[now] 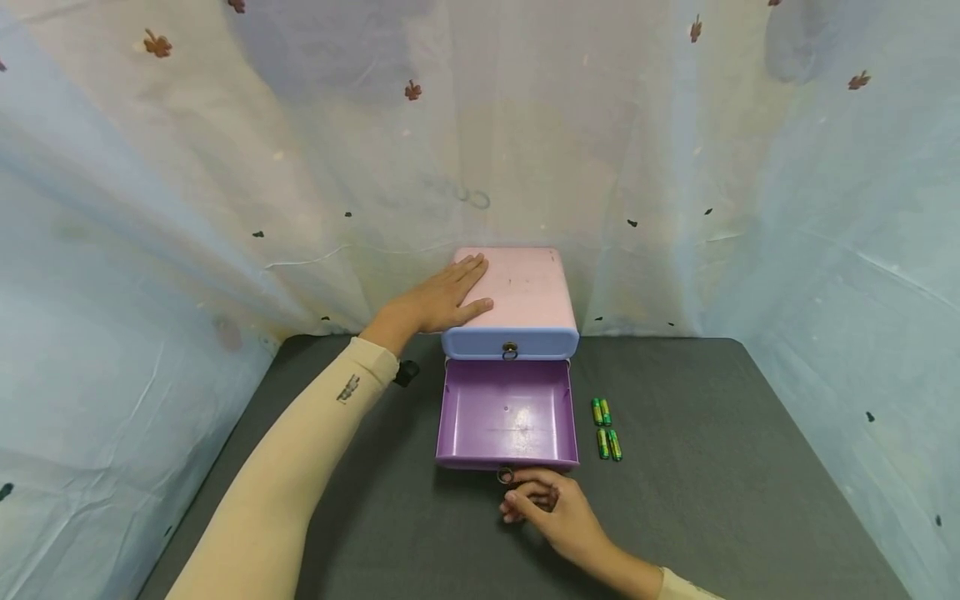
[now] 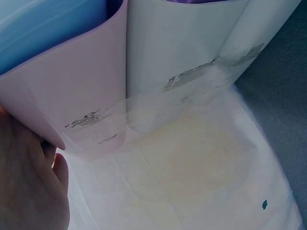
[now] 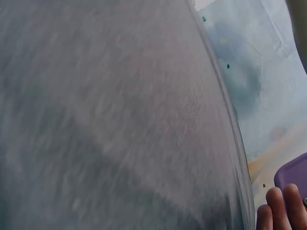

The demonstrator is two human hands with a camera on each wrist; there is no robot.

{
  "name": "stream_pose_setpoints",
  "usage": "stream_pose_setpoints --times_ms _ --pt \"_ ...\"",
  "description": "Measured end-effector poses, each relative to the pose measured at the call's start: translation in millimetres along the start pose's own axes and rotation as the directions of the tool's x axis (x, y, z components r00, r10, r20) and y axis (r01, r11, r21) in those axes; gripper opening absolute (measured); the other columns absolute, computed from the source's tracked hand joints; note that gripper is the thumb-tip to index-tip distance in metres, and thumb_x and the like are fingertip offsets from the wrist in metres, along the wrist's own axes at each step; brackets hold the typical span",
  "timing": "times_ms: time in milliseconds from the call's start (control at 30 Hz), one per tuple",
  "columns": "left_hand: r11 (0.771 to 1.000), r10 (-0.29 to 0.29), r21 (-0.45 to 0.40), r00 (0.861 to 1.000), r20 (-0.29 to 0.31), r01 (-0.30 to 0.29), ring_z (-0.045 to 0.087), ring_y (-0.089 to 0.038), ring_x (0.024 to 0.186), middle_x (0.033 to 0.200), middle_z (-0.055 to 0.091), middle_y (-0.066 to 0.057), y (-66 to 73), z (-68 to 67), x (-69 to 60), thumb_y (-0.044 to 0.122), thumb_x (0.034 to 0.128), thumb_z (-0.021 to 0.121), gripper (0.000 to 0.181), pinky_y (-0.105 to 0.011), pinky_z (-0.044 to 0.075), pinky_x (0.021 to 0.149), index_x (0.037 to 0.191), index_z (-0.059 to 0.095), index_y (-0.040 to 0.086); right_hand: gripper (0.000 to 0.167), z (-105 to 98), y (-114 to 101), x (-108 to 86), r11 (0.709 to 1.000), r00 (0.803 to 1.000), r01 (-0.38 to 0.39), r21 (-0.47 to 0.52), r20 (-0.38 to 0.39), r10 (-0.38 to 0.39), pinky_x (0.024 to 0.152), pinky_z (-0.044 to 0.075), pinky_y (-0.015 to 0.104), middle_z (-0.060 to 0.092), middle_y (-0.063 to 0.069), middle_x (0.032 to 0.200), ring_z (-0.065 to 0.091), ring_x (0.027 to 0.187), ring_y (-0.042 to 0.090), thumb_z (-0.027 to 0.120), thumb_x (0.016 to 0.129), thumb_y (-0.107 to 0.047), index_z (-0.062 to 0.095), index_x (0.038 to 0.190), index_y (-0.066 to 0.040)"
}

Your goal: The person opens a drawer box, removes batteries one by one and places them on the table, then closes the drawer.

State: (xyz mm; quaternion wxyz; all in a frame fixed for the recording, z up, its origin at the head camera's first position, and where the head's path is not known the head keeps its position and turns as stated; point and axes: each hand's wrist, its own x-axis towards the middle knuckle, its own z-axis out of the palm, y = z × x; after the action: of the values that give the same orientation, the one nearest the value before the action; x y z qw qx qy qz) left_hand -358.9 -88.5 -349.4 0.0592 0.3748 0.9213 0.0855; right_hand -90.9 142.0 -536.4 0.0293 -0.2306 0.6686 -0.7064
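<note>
A small drawer cabinet stands at the back of the table, its pink top above a blue upper drawer with a ring pull. Flat on the left side of the pink top rests my left hand, fingers straight; the left wrist view shows it at the cabinet's edge. Below, a purple drawer is pulled far out, with nothing seen inside. At its front, my right hand has the index finger hooked in the ring pull, other fingers curled. Several green batteries lie right of the drawer.
A dark grey cloth covers the table. Pale patterned curtains hang behind and on both sides, close to the cabinet's back. A small black object shows beside my left forearm.
</note>
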Motion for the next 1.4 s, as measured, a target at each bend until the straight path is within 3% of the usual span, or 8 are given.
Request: stream_pose_setpoints --times_ms 100,333,567,1000,1400 --pt "1.0 -0.001 0.0 1.0 0.001 0.001 -0.007 -0.021 0.167 0.181 -0.007 -0.007 -1.0 0.4 0.0 0.062 0.113 0.031 0.087 -0.037 -0.002 0.135 0.173 -0.002 0.01 0.023 1.9 -0.7 2.6 1.0 1.0 -0.009 0.014 -0.015 0.009 0.073 0.066 0.052 0.074 0.036 0.094 0.078 0.079 0.044 0.063 0.105 0.006 0.063 0.121 0.022" --pt "1.0 -0.007 -0.012 1.0 0.0 0.007 -0.007 -0.021 0.167 0.181 -0.006 -0.006 -0.6 -0.4 -1.0 0.063 0.1128 0.032 0.087 -0.037 -0.001 0.135 0.173 -0.002 0.011 0.02 3.3 1.4 6.6 0.998 0.996 -0.06 0.005 -0.071 0.06 0.07 0.067 0.045 0.076 0.03 0.087 0.081 0.074 0.028 0.064 0.106 0.001 0.07 0.116 0.017" --pt "1.0 -0.008 -0.017 1.0 0.002 0.008 -0.006 -0.021 0.167 0.181 -0.006 -0.007 -0.4 -1.8 -1.3 0.062 0.1128 0.033 0.087 -0.038 -0.001 0.135 0.173 -0.001 0.01 0.019 2.3 -8.1 11.7 0.999 0.995 -0.042 0.003 -0.093 0.042 0.067 0.067 0.038 0.076 0.029 0.085 0.078 0.072 0.017 0.065 0.105 0.003 0.072 0.117 0.017" --pt "1.0 -0.012 -0.008 1.0 0.009 0.012 -0.006 -0.021 0.167 0.181 -0.007 -0.006 -1.3 -0.6 -1.2 0.064 0.1127 0.032 0.087 -0.039 0.0 0.135 0.173 -0.002 0.012 0.02 -8.8 -16.8 33.5 0.995 0.989 -0.078 -0.058 -0.13 0.07 0.068 0.067 0.038 0.079 0.022 0.087 0.077 0.071 0.02 0.067 0.106 -0.006 0.075 0.12 0.006" --pt "1.0 -0.007 0.0 1.0 -0.005 0.007 -0.005 -0.022 0.167 0.181 -0.005 -0.007 -0.7 0.1 -0.2 0.062 0.1133 0.033 0.086 -0.039 0.001 0.136 0.173 0.0 0.01 0.021 -22.2 -14.4 62.8 0.992 0.983 -0.073 -0.104 -0.174 0.054 0.068 0.066 0.035 0.078 0.023 0.086 0.075 0.069 0.022 0.067 0.107 -0.009 0.074 0.119 0.007"
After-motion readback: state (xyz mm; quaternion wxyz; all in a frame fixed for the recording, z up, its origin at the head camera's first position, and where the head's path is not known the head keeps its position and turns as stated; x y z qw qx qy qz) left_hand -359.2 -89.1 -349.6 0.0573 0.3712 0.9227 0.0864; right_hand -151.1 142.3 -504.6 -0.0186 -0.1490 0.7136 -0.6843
